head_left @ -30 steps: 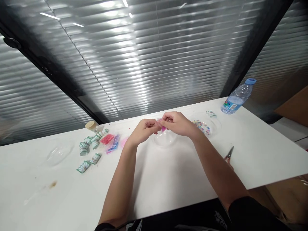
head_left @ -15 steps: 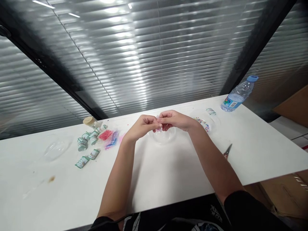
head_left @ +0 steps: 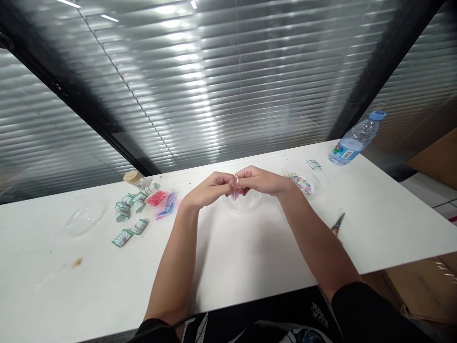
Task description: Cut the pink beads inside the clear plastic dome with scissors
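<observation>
My left hand (head_left: 213, 188) and my right hand (head_left: 259, 180) meet fingertip to fingertip, both pinched on a small clear-and-pink plastic packet (head_left: 234, 195). Fingers cover most of the packet, so its contents cannot be made out. Directly beneath the hands a clear plastic dish (head_left: 246, 206) rests on the white table. Right of it, partly behind my right wrist, lies another clear dish holding many colourful beads (head_left: 302, 185).
At left are several small green-and-white packets (head_left: 122, 238), a bag of red beads (head_left: 157, 198), a blue-and-purple bag (head_left: 167, 206), a cork-lidded jar (head_left: 133, 178) and a clear dish (head_left: 84, 220). Scissors (head_left: 338, 223) and a water bottle (head_left: 352, 145) stand or lie at right.
Both hands have stayed over the dish, with the fingers shifting slightly. More of the pink packet shows below the fingertips now.
</observation>
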Demonstrator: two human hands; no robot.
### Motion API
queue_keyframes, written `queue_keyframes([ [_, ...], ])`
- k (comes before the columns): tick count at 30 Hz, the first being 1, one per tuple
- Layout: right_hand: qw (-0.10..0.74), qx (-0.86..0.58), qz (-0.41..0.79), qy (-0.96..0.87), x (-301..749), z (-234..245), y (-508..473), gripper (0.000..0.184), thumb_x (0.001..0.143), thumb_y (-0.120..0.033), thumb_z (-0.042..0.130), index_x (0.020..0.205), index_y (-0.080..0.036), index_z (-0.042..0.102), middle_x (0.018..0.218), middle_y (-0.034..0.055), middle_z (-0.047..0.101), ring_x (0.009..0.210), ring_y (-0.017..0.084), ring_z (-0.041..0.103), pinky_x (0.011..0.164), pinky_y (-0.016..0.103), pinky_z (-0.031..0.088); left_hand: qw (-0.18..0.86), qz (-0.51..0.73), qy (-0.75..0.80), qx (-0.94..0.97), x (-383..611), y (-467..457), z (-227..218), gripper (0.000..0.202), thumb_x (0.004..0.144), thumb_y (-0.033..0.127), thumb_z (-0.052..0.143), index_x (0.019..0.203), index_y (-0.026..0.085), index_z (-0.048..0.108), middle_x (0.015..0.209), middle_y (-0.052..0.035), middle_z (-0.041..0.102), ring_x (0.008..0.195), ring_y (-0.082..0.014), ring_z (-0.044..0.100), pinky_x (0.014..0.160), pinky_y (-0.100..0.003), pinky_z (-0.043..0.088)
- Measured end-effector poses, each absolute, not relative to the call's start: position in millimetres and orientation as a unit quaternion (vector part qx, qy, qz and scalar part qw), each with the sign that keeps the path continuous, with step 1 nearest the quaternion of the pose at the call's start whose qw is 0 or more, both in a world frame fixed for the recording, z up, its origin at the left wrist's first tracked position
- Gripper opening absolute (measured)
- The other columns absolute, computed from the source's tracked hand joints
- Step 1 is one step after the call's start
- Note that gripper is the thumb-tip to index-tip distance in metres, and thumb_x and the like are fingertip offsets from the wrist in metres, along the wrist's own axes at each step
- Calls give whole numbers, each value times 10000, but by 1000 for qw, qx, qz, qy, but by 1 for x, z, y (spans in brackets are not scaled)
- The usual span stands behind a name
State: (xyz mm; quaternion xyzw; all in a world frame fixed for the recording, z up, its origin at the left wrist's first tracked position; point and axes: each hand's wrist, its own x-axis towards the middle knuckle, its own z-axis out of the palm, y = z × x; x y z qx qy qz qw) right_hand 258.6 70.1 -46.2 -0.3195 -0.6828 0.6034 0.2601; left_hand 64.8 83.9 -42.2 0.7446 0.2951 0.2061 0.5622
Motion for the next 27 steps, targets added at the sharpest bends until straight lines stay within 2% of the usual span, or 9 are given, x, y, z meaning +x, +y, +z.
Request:
queue_keyframes([
  [6,270,-355,599,-665,260,-50,74,142,763,-221,545,719,-151,660,807,53,677,764,142,594,680,249,454,539,231,314,747,66,87,-49,198,758,190,493,577,171,416,604,23,414,634,-108,420,618,-256,340],
  [9,267,-396,571,-667,262,-54,78,149,750,-250,550,677,-156,638,742,40,646,729,140,569,651,246,434,480,221,352,772,67,86,-52,207,804,279,549,642,168,482,660,6,499,666,-124,492,639,-267,391],
  [11,270,-423,555,-663,264,-56,79,137,726,-253,552,650,-161,619,711,26,615,692,133,535,636,251,423,415,229,370,799,67,85,-53,230,749,362,682,814,177,563,830,-23,593,799,-164,565,717,-296,446],
  [12,274,-429,552,-660,265,-56,80,129,716,-253,553,644,-164,612,708,21,603,683,132,523,633,255,422,386,237,371,810,67,85,-53,368,686,388,756,946,194,581,974,-45,619,915,-198,582,780,-323,465],
  [14,286,-430,555,-652,266,-55,80,112,699,-248,555,634,-168,599,718,19,587,689,135,513,637,262,424,354,250,358,827,68,84,-53,707,570,406,849,1185,246,538,1253,-80,566,1136,-260,539,912,-384,459],
  [15,290,-427,558,-649,267,-54,79,110,696,-246,553,626,-170,592,720,20,579,692,138,511,641,266,426,350,253,347,832,69,84,-54,787,554,410,862,1245,264,515,1322,-85,535,1193,-272,514,959,-402,443],
  [18,297,-433,557,-644,268,-52,79,122,694,-237,533,594,-172,560,705,26,560,680,142,504,639,276,422,354,270,319,837,73,85,-57,716,624,398,835,1259,253,538,1263,-83,592,1152,-255,558,989,-390,434],
  [23,279,-495,482,-667,271,-57,82,138,718,-254,533,607,-174,545,696,35,576,676,156,523,608,284,395,296,271,352,846,75,88,-62,540,689,430,783,1159,224,616,1089,-58,668,949,-213,609,864,-344,470],
  [27,232,-550,393,-699,274,-61,84,183,728,-284,560,587,-183,503,656,12,560,625,145,492,556,279,340,251,241,387,854,73,92,-66,519,702,518,742,1111,217,632,1036,-55,676,887,-214,610,782,-331,466],
])
